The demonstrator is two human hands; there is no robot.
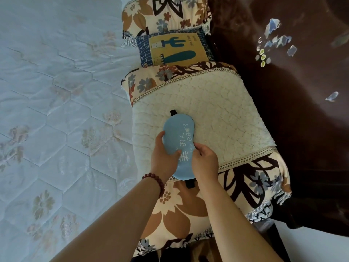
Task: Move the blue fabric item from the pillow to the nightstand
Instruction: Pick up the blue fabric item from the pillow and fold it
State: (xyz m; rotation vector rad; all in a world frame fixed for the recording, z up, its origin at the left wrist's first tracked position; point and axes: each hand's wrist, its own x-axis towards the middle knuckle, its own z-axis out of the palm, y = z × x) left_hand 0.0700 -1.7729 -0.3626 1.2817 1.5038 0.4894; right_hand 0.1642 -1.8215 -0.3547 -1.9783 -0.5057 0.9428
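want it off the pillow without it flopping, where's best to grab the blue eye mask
Pinch the blue eye mask by its two long edges near the middle, coming in from the near end, as the left hand and right hand do here. It lies flat and thin on the fleecy pillow, so a hold on both edges should keep it from folding.

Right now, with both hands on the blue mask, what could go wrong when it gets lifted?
1. The black strap sticks out at the near end of the blue mask. It might snag on the fleecy pillow or the bead bracelet.
2. The left hand and right hand grip only its near half, so the far end could flop down.
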